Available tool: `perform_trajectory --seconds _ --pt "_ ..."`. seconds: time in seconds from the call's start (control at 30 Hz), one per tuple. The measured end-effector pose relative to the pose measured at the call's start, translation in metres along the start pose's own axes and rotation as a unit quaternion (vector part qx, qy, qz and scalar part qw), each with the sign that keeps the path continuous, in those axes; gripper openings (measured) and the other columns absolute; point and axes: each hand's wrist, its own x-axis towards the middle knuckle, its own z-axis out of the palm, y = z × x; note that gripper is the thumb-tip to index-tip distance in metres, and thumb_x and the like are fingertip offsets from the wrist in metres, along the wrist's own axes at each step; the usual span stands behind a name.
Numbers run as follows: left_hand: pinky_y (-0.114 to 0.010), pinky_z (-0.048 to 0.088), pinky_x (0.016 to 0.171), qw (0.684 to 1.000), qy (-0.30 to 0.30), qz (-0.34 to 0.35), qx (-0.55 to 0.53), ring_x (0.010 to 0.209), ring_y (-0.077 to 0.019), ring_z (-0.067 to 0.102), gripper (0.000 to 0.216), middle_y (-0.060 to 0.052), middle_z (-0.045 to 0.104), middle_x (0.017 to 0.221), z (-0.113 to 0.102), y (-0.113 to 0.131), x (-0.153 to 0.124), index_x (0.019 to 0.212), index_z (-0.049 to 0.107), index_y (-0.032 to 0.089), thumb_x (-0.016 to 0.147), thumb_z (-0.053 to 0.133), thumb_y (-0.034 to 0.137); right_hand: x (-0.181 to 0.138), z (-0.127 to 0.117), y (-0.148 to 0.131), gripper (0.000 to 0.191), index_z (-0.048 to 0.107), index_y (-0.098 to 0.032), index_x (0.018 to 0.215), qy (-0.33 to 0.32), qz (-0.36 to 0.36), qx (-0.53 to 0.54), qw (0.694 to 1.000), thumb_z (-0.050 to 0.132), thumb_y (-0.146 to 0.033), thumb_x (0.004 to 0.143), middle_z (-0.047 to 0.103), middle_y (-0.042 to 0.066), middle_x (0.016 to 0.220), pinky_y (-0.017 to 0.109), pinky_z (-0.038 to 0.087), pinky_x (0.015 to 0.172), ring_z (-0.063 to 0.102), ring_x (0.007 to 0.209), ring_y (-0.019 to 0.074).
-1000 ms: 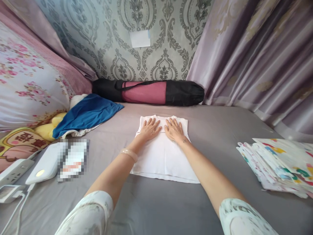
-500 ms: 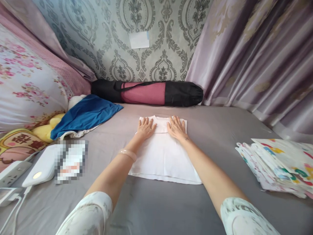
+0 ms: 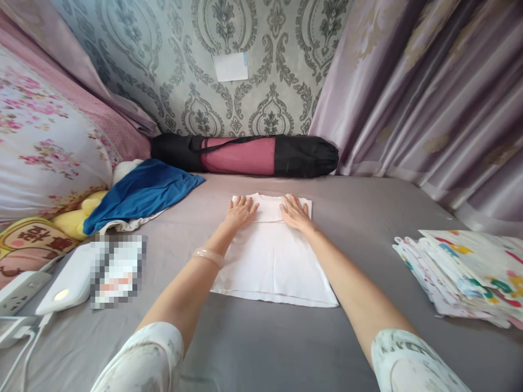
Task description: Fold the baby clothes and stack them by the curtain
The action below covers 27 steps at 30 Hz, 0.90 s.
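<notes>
On white garment (image 3: pixel 272 256), left hand (image 3: pixel 240 211) & right hand (image 3: pixel 295 212) flat, apart.

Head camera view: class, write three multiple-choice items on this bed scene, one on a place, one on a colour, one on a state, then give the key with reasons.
1. Where do both hands rest?
A. on the far end of the white garment
B. on the power strip
C. on the curtain

2. What colour is the cloth beside the yellow plush toy?
A. green
B. blue
C. orange

3. How does the white garment lie?
A. crumpled in a heap
B. hanging
C. folded flat

Key: A, the left hand and right hand press the white garment; B, the blue cloth by the yellow plush toy; C, it lies smooth on the grey sheet.
</notes>
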Motion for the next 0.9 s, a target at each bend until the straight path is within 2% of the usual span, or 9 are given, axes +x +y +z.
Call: perform_trajectory --seconds 0.07,0.13,0.23,0.33,0.53,0.6,0.67,0.77,0.9 --pt "-0.05 0.013 0.115 1.0 0.024 -0.003 0.012 0.144 -0.0274 0.017 0.064 -0.013 0.029 0.154 0.0 -0.007 -0.001 0.145 0.034 0.015 0.097 0.013 0.051 0.0 -0.001 0.008 0.062 0.022 -0.014 0.151 0.033 0.01 -0.012 0.999 0.014 -0.044 0.097 0.01 0.012 0.159 0.053 0.005 0.114 0.007 0.145 0.0256" --pt "-0.048 0.013 0.116 1.0 0.022 -0.002 0.012 0.144 -0.0268 0.017 0.064 -0.012 0.028 0.154 0.003 -0.015 -0.003 0.145 0.033 0.014 0.097 0.013 0.05 -0.001 0.001 0.016 0.064 0.023 -0.008 0.149 0.052 0.023 -0.032 0.998 0.016 -0.044 0.097 0.013 0.014 0.158 0.049 0.004 0.115 0.008 0.145 0.0253" --pt "-0.046 0.016 0.116 1.0 -0.002 -0.005 -0.004 0.144 -0.0269 0.018 0.067 -0.013 0.026 0.155 0.009 -0.022 -0.005 0.147 0.03 0.013 0.096 0.011 0.052 -0.002 0.006 0.022 0.066 0.026 -0.003 0.148 0.037 0.033 -0.044 0.998 0.016 -0.044 0.097 0.018 0.015 0.157 0.045 0.007 0.116 0.01 0.144 0.0246" --pt "-0.046 0.016 0.116 1.0 0.0 -0.005 -0.01 0.144 -0.0269 0.017 0.068 -0.012 0.025 0.155 0.012 -0.024 -0.004 0.147 0.029 0.013 0.096 0.009 0.053 -0.002 0.01 0.023 0.066 0.025 -0.004 0.148 0.032 0.033 -0.042 0.998 0.014 -0.044 0.097 0.018 0.014 0.157 0.044 0.007 0.116 0.009 0.145 0.0241" --pt "-0.048 0.016 0.115 1.0 -0.028 -0.004 -0.011 0.145 -0.0276 0.015 0.068 -0.013 0.021 0.156 0.002 -0.023 -0.007 0.148 0.027 0.013 0.096 0.01 0.052 -0.002 0.001 0.023 0.066 0.023 -0.006 0.15 0.011 0.037 -0.019 0.999 0.013 -0.045 0.097 0.015 0.013 0.158 0.045 0.007 0.116 0.007 0.145 0.0241" --pt "-0.049 0.013 0.116 1.0 -0.022 0.008 -0.006 0.145 -0.0273 0.012 0.067 -0.014 0.019 0.157 -0.004 -0.022 -0.017 0.149 0.025 0.012 0.096 0.01 0.052 -0.01 -0.005 0.023 0.063 0.022 -0.009 0.15 0.019 0.013 -0.023 0.999 0.013 -0.044 0.098 0.013 0.013 0.158 0.047 0.005 0.116 0.006 0.145 0.024" --pt "-0.049 0.01 0.116 0.999 -0.008 0.044 0.002 0.146 -0.0259 0.01 0.067 -0.013 0.017 0.158 -0.008 -0.021 -0.032 0.15 0.023 0.014 0.097 0.011 0.052 -0.023 -0.01 0.022 0.059 0.022 -0.015 0.151 0.03 -0.048 -0.034 0.998 0.015 -0.042 0.099 0.011 0.01 0.159 0.049 0.003 0.116 0.005 0.146 0.0235" --pt "-0.047 0.007 0.117 0.993 -0.009 0.114 0.006 0.146 -0.0225 0.008 0.064 -0.007 0.014 0.159 -0.008 -0.022 -0.055 0.151 0.021 0.022 0.097 0.011 0.054 -0.048 -0.011 0.019 0.055 0.023 -0.025 0.151 -0.005 -0.148 -0.04 0.988 0.019 -0.042 0.099 0.008 0.004 0.16 0.049 0.003 0.116 0.005 0.146 0.0228" --pt "-0.046 0.01 0.117 0.99 -0.037 0.133 -0.005 0.146 -0.0221 0.009 0.064 -0.004 0.013 0.159 0.003 -0.027 -0.07 0.152 0.017 0.028 0.096 0.01 0.058 -0.068 -0.007 0.016 0.055 0.023 -0.025 0.151 -0.048 -0.168 -0.035 0.984 0.019 -0.041 0.099 0.011 0.003 0.159 0.048 0.006 0.116 0.005 0.146 0.0223"
